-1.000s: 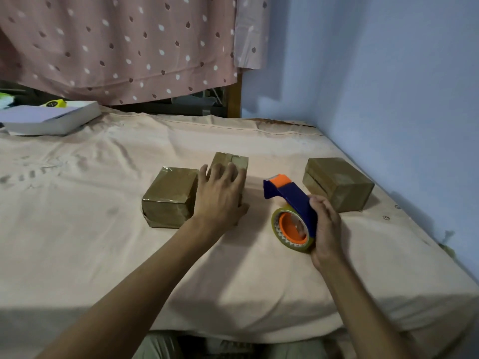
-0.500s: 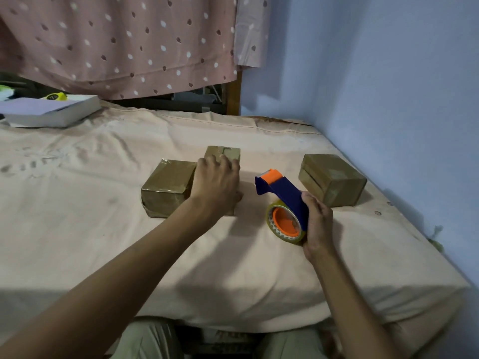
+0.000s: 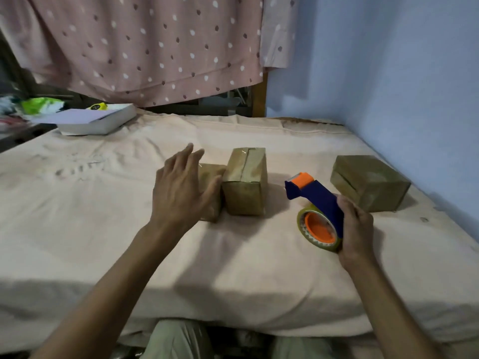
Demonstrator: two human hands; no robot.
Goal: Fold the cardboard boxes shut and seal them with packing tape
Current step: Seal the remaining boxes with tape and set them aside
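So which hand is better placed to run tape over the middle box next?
Probably the right hand: it already grips the tape dispenser, just right of the middle box. The left hand is open, in front of the left box, better suited to steadying.

Open sheet [image 3: 77, 229] left; boxes [image 3: 245, 185] and wall [image 3: 414, 99] crowd right

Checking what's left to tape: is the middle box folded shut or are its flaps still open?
Folded shut: the middle box has its top flaps lying flat, meeting at a centre seam. Whether tape covers it, cannot tell.
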